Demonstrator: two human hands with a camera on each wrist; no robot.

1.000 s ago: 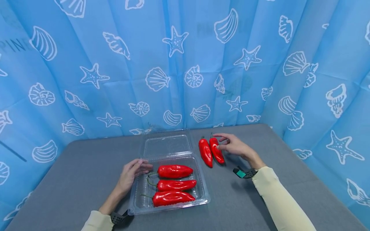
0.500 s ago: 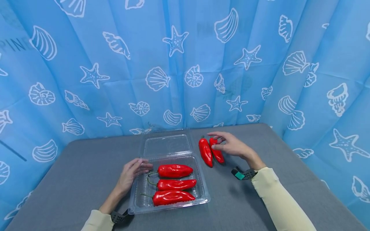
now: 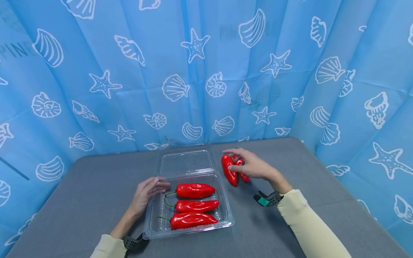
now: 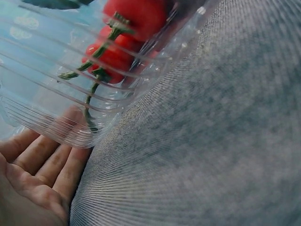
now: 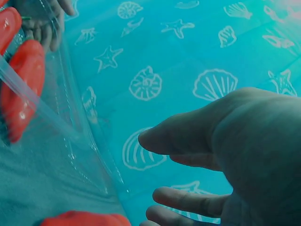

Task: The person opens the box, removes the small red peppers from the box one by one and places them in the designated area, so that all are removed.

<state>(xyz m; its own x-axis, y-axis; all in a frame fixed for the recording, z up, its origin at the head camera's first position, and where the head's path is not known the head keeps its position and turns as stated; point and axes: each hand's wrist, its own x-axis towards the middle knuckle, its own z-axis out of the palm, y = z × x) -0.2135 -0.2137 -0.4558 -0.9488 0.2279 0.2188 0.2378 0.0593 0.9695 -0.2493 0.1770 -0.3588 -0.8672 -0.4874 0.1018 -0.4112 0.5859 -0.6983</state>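
In the head view, a clear plastic clamshell box (image 3: 230, 215) lies with its lid (image 3: 185, 161) folded back. Three red peppers (image 3: 195, 207) rest in it side by side, green stems pointing left. My left hand (image 3: 145, 195) touches the box's left wall, its fingers extended along the plastic in the left wrist view. Right of the box, two more peppers lie on the cloth, the left pepper (image 3: 229, 173) showing more than the right pepper (image 3: 244, 177). Over them hovers my right hand (image 3: 255, 165), thumb and fingers spread apart, partly hiding both; nothing shows between its fingers in the right wrist view.
A grey cloth (image 3: 96, 200) covers the table. Behind and to the right hangs a blue curtain (image 3: 145, 79) with white shells and starfish, close to the table's back edge. The raised lid lies near that back edge.
My right hand has shifted left from over the right loose pepper to over the left one. The left hand, the box and the peppers keep their places.
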